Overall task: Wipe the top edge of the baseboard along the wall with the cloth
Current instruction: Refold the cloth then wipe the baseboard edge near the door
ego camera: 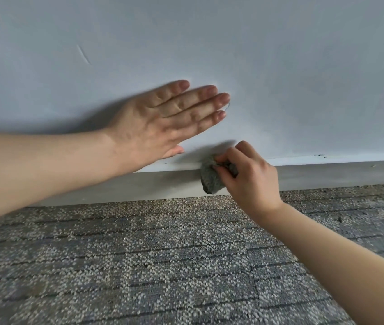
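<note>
Cloth (209, 180) on baseboard (326, 174), in curled right hand (249, 178); left hand (153, 127) flat, seemingly against wall (280, 66); carpet (139, 266) below.

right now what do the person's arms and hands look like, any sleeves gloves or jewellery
Both sides are bare from the frame edge to the fingertips, with no sleeve in view. The left hand and the right hand wear no gloves, and no ring, watch or bracelet shows on the sides the camera sees. The left hand's nails look short and unpainted.
</note>
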